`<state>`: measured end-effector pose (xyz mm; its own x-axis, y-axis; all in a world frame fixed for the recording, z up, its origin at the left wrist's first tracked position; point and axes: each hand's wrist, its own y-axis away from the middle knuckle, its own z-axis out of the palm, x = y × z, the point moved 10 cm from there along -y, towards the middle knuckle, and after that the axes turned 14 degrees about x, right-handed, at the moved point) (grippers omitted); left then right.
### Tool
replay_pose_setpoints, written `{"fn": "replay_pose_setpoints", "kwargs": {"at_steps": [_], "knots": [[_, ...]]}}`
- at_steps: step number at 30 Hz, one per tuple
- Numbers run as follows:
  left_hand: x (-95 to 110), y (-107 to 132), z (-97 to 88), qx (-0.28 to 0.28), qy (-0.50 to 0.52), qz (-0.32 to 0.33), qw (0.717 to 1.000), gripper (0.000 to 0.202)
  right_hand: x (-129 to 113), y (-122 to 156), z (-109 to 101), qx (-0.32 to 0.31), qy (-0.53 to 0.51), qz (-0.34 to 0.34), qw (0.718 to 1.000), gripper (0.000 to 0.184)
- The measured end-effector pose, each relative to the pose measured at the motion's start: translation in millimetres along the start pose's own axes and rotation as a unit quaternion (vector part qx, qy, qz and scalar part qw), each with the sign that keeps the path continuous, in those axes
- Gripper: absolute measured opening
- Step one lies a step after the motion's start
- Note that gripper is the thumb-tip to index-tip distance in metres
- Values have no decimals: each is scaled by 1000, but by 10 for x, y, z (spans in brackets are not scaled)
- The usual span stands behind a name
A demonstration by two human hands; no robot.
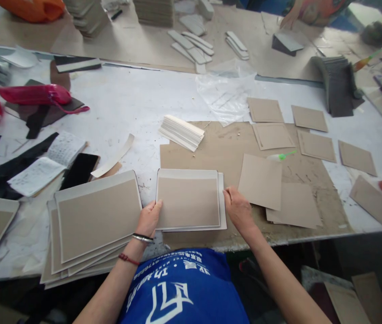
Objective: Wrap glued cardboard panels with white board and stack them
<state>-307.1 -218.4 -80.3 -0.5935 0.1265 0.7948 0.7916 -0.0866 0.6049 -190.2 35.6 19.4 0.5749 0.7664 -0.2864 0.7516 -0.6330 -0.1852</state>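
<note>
In front of me at the table's edge lies a flat beige rectangular panel (187, 202) with a pale grey border. A lighter layer shows beneath its right side. My left hand (148, 219) is closed on the panel's left edge, thumb on top. My right hand (240, 208) is closed, its curled fingertips at the right edge of the lower layer. To the left, near my left hand, is a stack of similar bordered panels (98, 218), slightly fanned. Right of my right hand lie plain beige pieces (261, 181), partly overlapping.
A bundle of pale strips (181, 132) sits beyond the panel. Smaller beige cards (273, 136) spread right, near a green-tipped tool (282, 156). An open notebook (47, 164), black phone (79, 171) and pink pouch (35, 94) lie left. Across the table is another person's hand (290, 17).
</note>
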Motion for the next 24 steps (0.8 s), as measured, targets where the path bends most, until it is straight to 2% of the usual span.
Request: {"fn": "replay_pose_setpoints", "kwargs": {"at_steps": [3, 6, 9, 13, 24], "knots": [[9, -8, -12, 10, -5, 4, 1000, 39, -307, -262, 139, 63, -37, -129, 989, 21], [26, 3, -28, 24, -3, 5, 1000, 38, -466, -376, 368, 82, -24, -192, 978, 18], [-3, 17, -30, 30, 10, -16, 999, 38, -482, -404, 478, 105, -10, -204, 973, 18], [-16, 32, -25, 33, 16, -26, 999, 35, -468, -395, 492, 133, -13, -211, 968, 20], [-64, -11, -62, 56, -5, -11, 998, 36, -457, -425, 521, 133, -39, -210, 968, 18]]}}
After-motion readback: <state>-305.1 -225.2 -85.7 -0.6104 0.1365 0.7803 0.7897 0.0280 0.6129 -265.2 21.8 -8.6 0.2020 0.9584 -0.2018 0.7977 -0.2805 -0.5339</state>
